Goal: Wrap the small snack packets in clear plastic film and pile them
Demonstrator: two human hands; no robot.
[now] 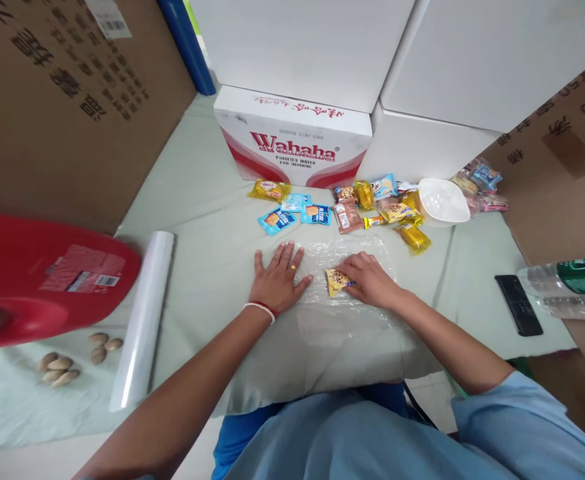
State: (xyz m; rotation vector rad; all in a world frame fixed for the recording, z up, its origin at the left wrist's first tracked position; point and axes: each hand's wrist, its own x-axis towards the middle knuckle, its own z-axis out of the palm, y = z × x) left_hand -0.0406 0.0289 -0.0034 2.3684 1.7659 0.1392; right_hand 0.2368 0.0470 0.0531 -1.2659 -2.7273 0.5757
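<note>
A sheet of clear plastic film (pixel 317 320) lies spread on the pale green tablecloth in front of me. My left hand (pixel 278 280) rests flat with fingers spread at the film's left edge. Over the middle of the film, my right hand (pixel 370 280) grips a small yellow snack packet (pixel 336 283), whose left part shows; the rest is under my fingers. Just beyond the film lie blue snack packets (pixel 317 214), a brown-wrapped snack (pixel 348 217), a yellow-wrapped snack (pixel 270 190) and several more at the right.
A white Wahaha box (pixel 292 143) stands at the back. Left are a roll of plastic film (pixel 142 320), a red jug (pixel 47 280) and several nuts in shells (pixel 60 364). Rightward sit a white bowl (pixel 444 200), a black phone (pixel 518 305) and plastic bottles (pixel 567 279).
</note>
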